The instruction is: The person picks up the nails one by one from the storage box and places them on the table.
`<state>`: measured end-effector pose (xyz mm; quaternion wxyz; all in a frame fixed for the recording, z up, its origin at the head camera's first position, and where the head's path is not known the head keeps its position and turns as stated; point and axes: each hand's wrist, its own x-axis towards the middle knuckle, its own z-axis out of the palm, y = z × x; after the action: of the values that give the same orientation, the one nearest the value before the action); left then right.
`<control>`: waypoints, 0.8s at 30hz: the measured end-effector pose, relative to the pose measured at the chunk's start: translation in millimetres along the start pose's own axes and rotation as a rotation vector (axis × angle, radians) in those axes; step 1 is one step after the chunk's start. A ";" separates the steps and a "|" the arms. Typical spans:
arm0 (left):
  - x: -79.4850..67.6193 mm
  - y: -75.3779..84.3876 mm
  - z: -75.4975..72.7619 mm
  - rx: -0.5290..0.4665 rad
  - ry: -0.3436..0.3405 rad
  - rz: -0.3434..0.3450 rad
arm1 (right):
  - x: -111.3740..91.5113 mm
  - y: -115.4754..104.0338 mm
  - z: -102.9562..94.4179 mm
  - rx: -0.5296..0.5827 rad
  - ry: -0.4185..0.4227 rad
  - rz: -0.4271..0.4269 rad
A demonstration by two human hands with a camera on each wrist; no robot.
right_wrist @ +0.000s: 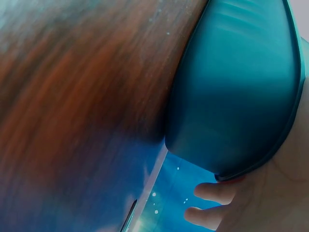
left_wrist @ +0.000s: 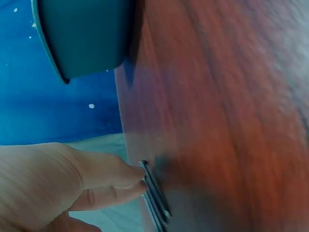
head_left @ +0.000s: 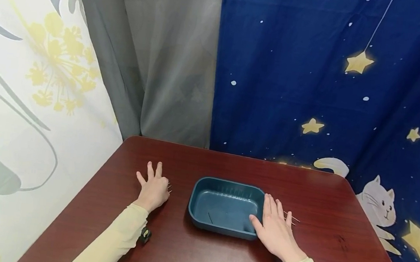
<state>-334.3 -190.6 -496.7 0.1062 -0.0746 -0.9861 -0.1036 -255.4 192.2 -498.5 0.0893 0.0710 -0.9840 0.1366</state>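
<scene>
A dark teal plastic bin (head_left: 222, 227) stands on the table, with one thin dark nail (head_left: 210, 217) lying inside it. To its left, my left hand (head_left: 154, 191) pinches at several long dark nails (left_wrist: 155, 198) with thumb and index finger, close to the tabletop; the other fingers are spread upward. My right hand (head_left: 275, 229) rests on the bin's right rim, its fingers straight and the thumb over the inside. More thin nails (head_left: 293, 221) lie on the table just right of that hand; part of them is hidden behind its fingers.
The reddish-brown wooden table (head_left: 195, 259) reaches back to a grey curtain (head_left: 179, 58) and a blue star-patterned curtain (head_left: 298, 72). A white flower-patterned curtain (head_left: 3, 103) hangs along the left side.
</scene>
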 end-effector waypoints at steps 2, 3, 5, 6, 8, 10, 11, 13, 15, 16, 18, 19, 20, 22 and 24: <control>0.5 3.2 -2.8 -0.007 0.015 0.013 | 0.0 -0.2 -0.5 -0.001 0.001 0.001; 0.9 5.2 -4.3 -0.010 0.025 0.019 | -0.1 -0.3 -0.8 -0.002 -0.001 0.002; 1.0 10.6 -8.5 -0.026 0.049 0.037 | -0.3 -0.7 -1.2 -0.001 -0.003 0.001; 0.9 14.0 -10.7 -0.030 0.064 0.047 | -0.4 -0.6 -1.3 -0.001 -0.004 0.000; 0.1 21.4 -15.5 -0.046 0.096 0.075 | -0.6 -0.4 -1.2 -0.002 -0.001 -0.001; -1.2 29.5 -19.9 -0.060 0.126 0.100 | -0.5 -0.3 -0.9 0.000 0.004 -0.004; -1.7 33.3 -21.7 -0.065 0.140 0.112 | -0.5 -0.4 -0.8 0.005 0.004 -0.007; -3.4 40.5 -25.5 -0.075 0.169 0.140 | -0.4 -0.6 -0.3 0.011 0.006 -0.009; -4.8 46.9 -28.4 -0.077 0.195 0.166 | -0.3 -0.9 0.1 0.016 0.005 -0.009; -5.5 49.9 -29.9 -0.077 0.209 0.185 | -0.3 -1.1 0.2 0.018 0.007 -0.010; -6.7 55.8 -32.7 -0.068 0.231 0.231 | -0.2 -0.9 0.4 0.016 0.009 -0.010; -7.2 58.7 -33.7 -0.059 0.239 0.260 | -0.2 -0.9 0.3 0.019 0.011 -0.010; -7.5 61.7 -34.5 -0.050 0.244 0.294 | -0.1 -0.7 0.3 0.016 0.011 -0.008; -8.1 67.4 -35.3 -0.018 0.242 0.370 | 0.0 -0.5 -0.1 0.016 0.013 -0.007; -8.4 72.8 -34.4 0.021 0.231 0.451 | 0.3 -0.1 -0.2 0.014 0.011 -0.006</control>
<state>-307.2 -128.8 -451.9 0.2391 -0.2791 -0.9270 -0.0751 -255.7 192.1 -498.2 0.0945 0.0737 -0.9824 0.1435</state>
